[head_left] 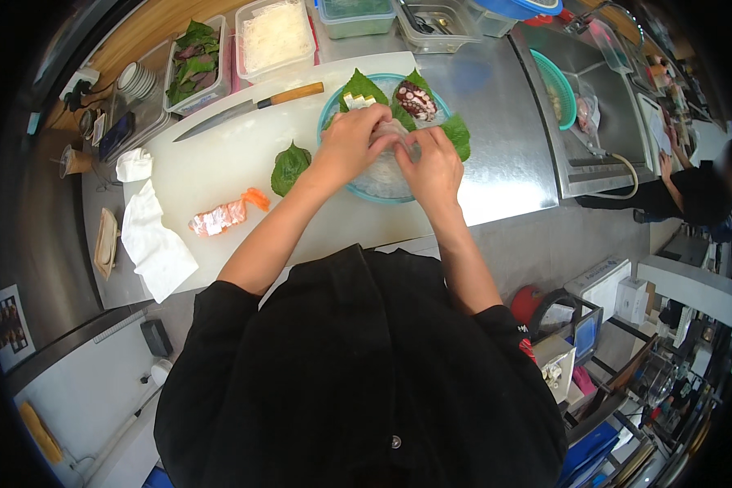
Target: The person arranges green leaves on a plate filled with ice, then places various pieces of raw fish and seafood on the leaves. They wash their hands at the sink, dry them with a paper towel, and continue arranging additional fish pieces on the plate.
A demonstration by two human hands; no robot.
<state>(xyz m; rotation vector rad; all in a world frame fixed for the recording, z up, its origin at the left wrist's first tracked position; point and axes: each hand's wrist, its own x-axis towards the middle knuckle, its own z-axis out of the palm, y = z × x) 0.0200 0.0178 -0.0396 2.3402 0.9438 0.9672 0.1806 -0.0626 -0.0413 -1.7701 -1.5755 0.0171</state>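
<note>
A round turquoise plate sits at upper centre of the frame, holding green leaves, sliced octopus and a pale translucent white mound at its middle.

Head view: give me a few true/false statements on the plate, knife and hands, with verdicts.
1. Both hands, left hand and right hand, are over the teal plate. True.
2. The knife is held in the right hand. False: it lies untouched on the white cutting board.
3. Sliced octopus sits on a green leaf on the plate. True.
4. The wrapped salmon piece is on the plate. False: it lies on the board, left of the plate.
5. One loose green leaf lies on the board. True.
</note>
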